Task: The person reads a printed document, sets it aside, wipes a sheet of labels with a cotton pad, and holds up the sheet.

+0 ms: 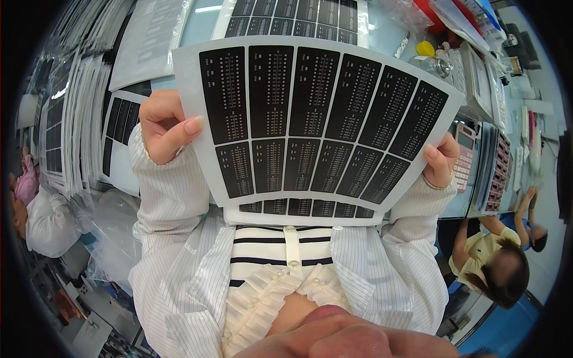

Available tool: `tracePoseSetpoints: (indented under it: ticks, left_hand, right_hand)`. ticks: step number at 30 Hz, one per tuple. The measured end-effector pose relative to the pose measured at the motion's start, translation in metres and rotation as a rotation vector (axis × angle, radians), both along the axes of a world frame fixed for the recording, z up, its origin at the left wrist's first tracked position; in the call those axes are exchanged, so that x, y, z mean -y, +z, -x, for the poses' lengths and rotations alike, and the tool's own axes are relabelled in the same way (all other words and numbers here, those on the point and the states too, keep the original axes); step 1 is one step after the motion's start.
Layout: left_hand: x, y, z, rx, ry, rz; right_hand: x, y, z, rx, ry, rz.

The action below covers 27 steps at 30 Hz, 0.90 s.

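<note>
Head view: nearest you, just past your striped top (292,247), lies a partly hidden white sheet w/ black panels (304,207), its near edge peeking out below the one you've got up. That one, a broad white sheet printed w/ two rows of six black rectangular panels (310,122), is held up in front of you, bowed a bit. Your L hand (164,128) has its L edge pinched b/w thumb & fingers; your R hand (440,161) pinches the opp. edge, fingers closed there too. Progress, approx.: printing's on & the sheet's in one pc, off the table; it's not yet set down. Similar sheets lie around, incl. another white sheet w/ black panels (292,27) beyond it; can't tell which are done or pending. Farther out: tall stack of white sheets (80,113) on the L, pink calculator w/ pale keys (462,158) on the R near your hand, clear glass jar (437,67) beyond. Far R, a co-worker in a pale-yellow top (492,262).
</note>
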<state>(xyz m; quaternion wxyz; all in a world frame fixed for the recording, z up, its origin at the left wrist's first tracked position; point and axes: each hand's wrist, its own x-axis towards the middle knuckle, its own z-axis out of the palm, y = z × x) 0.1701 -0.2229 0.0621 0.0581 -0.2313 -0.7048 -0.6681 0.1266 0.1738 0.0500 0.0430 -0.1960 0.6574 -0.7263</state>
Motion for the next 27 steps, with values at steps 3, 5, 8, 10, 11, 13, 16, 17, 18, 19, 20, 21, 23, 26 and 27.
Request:
tracePoseSetpoints:
  ticks: [3, 5, 8, 10, 11, 13, 16, 17, 18, 19, 20, 21, 23, 26, 27]
  left_hand:
    - [-0.001, 0.0, -0.001, 0.001, 0.007, -0.02]
    - [-0.002, -0.001, -0.001, 0.0, 0.008, -0.03]
    - [-0.002, 0.0, -0.001, 0.019, 0.016, -0.032]
    - [-0.002, 0.001, 0.0, 0.002, 0.015, -0.025]
    - [-0.001, 0.001, -0.001, 0.002, 0.015, -0.024]
    - [-0.001, 0.001, -0.001, -0.003, 0.018, -0.022]
    - [0.002, -0.002, -0.001, -0.018, 0.004, -0.016]
    - [0.002, -0.002, 0.0, -0.017, 0.002, -0.017]
    - [0.001, -0.002, 0.0, -0.018, 0.006, -0.018]
    - [0.002, -0.002, -0.001, -0.018, 0.012, -0.016]
    - [0.001, -0.002, -0.001, -0.018, 0.012, -0.014]
    - [0.001, -0.001, -0.001, -0.027, 0.021, -0.022]
    - [-0.001, 0.0, -0.001, -0.038, 0.025, -0.034]
    - [-0.001, 0.0, -0.001, -0.046, 0.05, -0.019]
    - [0.001, -0.001, -0.002, -0.042, 0.05, -0.017]
  right_hand:
    - [-0.006, -0.003, 0.001, 0.03, 0.054, -0.004]
    - [-0.007, -0.004, 0.002, 0.026, 0.069, 0.005]
    - [-0.008, -0.004, 0.001, 0.012, 0.071, -0.003]
    - [-0.005, -0.002, 0.0, 0.01, 0.047, -0.003]
    - [-0.001, 0.0, 0.0, 0.011, 0.046, -0.002]
    - [0.007, 0.006, -0.002, -0.007, -0.026, -0.008]
    - [0.007, 0.006, -0.002, -0.017, -0.008, 0.001]
    - [0.005, 0.006, -0.002, -0.017, -0.01, 0.0]
    - [0.001, 0.004, -0.002, -0.014, 0.017, -0.01]
    - [0.0, 0.003, -0.002, -0.012, 0.045, -0.018]
    - [0.001, 0.003, -0.002, -0.011, 0.045, -0.016]
    - [0.002, 0.003, -0.003, -0.018, 0.039, -0.019]
    - [0.002, 0.006, -0.004, -0.027, 0.027, -0.027]
    - [0.003, 0.008, -0.004, -0.029, 0.036, -0.051]
    - [0.003, 0.008, -0.004, -0.029, 0.031, -0.044]
